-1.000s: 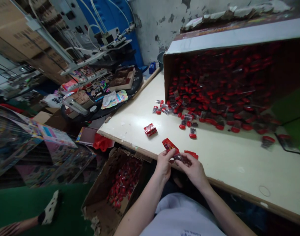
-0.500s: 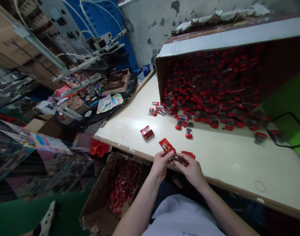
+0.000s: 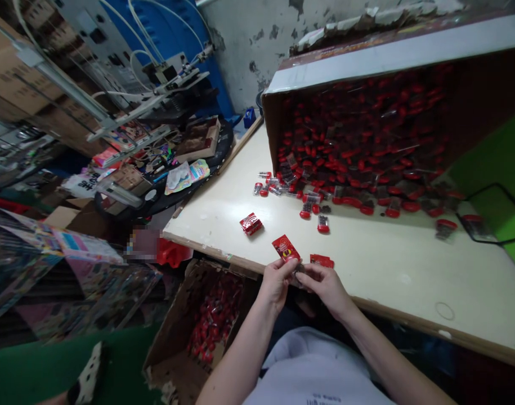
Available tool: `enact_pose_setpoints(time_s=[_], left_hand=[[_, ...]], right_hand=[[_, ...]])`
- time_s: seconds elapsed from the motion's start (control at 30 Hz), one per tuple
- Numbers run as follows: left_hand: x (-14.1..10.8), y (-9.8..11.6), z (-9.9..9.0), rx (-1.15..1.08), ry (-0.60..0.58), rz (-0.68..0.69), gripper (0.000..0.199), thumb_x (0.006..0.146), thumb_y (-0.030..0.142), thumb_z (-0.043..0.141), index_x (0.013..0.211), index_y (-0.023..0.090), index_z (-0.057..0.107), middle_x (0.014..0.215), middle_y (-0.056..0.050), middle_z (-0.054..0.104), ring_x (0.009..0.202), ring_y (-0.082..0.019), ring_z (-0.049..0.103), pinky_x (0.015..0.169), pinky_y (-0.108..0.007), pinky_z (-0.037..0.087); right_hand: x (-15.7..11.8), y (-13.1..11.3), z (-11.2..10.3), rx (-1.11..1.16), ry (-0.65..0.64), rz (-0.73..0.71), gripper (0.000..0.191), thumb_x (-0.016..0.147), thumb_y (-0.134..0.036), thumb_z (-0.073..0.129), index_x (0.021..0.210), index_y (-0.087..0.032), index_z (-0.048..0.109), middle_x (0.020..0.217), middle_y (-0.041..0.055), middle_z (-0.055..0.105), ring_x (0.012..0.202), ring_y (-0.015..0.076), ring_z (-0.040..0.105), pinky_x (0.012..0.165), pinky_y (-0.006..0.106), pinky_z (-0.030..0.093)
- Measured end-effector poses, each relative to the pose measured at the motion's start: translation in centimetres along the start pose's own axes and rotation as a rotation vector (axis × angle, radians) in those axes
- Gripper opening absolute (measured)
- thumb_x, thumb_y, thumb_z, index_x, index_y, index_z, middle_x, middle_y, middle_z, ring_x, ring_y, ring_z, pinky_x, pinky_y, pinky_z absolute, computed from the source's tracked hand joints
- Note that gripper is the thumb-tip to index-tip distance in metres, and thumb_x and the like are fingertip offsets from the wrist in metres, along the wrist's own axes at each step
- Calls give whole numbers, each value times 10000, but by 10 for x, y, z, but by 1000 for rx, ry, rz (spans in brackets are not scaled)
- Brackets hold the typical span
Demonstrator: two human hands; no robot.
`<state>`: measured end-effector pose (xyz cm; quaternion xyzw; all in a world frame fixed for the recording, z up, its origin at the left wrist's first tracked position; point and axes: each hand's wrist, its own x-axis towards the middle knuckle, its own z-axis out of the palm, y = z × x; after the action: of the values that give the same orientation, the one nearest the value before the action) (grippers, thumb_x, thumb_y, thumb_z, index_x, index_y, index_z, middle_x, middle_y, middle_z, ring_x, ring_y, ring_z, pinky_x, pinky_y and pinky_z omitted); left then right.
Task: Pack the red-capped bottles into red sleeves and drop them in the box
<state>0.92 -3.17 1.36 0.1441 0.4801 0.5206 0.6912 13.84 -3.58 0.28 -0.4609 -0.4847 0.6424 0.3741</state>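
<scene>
My left hand (image 3: 277, 283) pinches a red printed card packet (image 3: 286, 248) upright above the table's front edge. My right hand (image 3: 326, 288) is right next to it, its fingers closed on a small clear plastic packet (image 3: 298, 275), mostly hidden between my hands. A flat red packet (image 3: 322, 261) lies just beyond my right hand, and another (image 3: 251, 224) lies further left. A tipped cardboard carton (image 3: 274, 124) spills many red-capped clear packets (image 3: 312, 205) onto the cream table (image 3: 409, 281).
A torn cardboard box (image 3: 166, 332) full of red packets stands below the table's left side, near my left arm. Beyond the table are a cluttered round tabletop (image 3: 156, 197), a machine with white tubes (image 3: 168, 79), and a blue cup (image 3: 249, 117). A spotted sock (image 3: 90, 374) shows at lower left.
The view has swung slightly, shifting the scene up and left. My hands stay close together, and the red card packet now stands more upright, with the clear packet more hidden.
</scene>
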Motion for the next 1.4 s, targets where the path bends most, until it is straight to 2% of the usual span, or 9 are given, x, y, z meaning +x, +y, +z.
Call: enact_pose_setpoints(time_s=[0.17, 0.3, 0.43, 0.67, 0.9, 1.03, 1.13, 1.27, 1.4], left_hand=[[-1, -1, -2, 58, 40, 24, 316, 566, 271, 798, 798, 78, 705, 753, -90, 685, 641, -127, 593, 621, -230, 434], [-5, 5, -4, 62, 23, -37, 369, 601, 335, 774, 844, 67, 700, 786, -119, 690, 645, -144, 602, 617, -247, 439], [-6, 7, -7, 51, 0, -27, 334, 623, 342, 758, 813, 73, 700, 785, -120, 696, 672, -154, 617, 647, -251, 435], [-5, 9, -12, 66, 0, -79, 349, 592, 347, 777, 803, 80, 694, 785, -114, 693, 679, -170, 624, 686, -278, 431], [-6, 9, -10, -17, -56, -82, 381, 653, 390, 731, 865, 77, 691, 771, -111, 681, 623, -144, 597, 636, -266, 422], [-6, 6, -10, -3, 51, -19, 340, 630, 347, 752, 824, 73, 702, 761, -109, 686, 646, -145, 602, 632, -247, 418], [-6, 5, -10, 21, 107, 7, 321, 599, 330, 772, 788, 78, 710, 746, -100, 687, 629, -132, 593, 614, -234, 410], [-7, 8, -14, 28, 124, 22, 328, 594, 346, 773, 780, 82, 713, 717, -90, 679, 612, -122, 580, 613, -234, 406], [-7, 11, -18, 15, 85, 4, 364, 619, 402, 749, 807, 93, 710, 738, -94, 677, 604, -119, 572, 638, -250, 409]], right_hand=[[-2, 1, -1, -253, 87, -91, 234, 765, -352, 638, 935, -196, 676, 799, 22, 695, 687, 176, 627, 635, 271, 472], [-1, 7, 3, -200, 50, -81, 245, 758, -360, 637, 940, -196, 639, 800, 30, 694, 695, 188, 640, 637, 288, 492], [-1, 10, 7, -90, 79, -36, 302, 725, -350, 667, 951, -210, 524, 753, 17, 679, 680, 190, 653, 620, 301, 507], [3, 1, 4, -210, 25, -31, 337, 705, -321, 674, 953, -232, 463, 715, -13, 650, 596, 168, 625, 557, 288, 472], [9, 5, 11, 115, -36, 61, 357, 740, -394, 658, 928, -215, 413, 657, -32, 624, 573, 136, 596, 497, 226, 417], [9, 2, 15, -58, 54, 23, 413, 690, -411, 697, 932, -219, 423, 701, -6, 652, 584, 163, 622, 539, 269, 457], [10, 0, 18, -128, 73, 10, 418, 679, -411, 700, 937, -224, 429, 711, 6, 663, 583, 177, 631, 552, 289, 471], [12, 0, 21, -103, 70, 19, 405, 689, -393, 695, 933, -228, 417, 711, 11, 671, 593, 186, 642, 563, 297, 482], [12, 2, 19, -135, 76, 13, 392, 697, -403, 686, 932, -225, 429, 736, 21, 673, 603, 187, 646, 570, 302, 490]])
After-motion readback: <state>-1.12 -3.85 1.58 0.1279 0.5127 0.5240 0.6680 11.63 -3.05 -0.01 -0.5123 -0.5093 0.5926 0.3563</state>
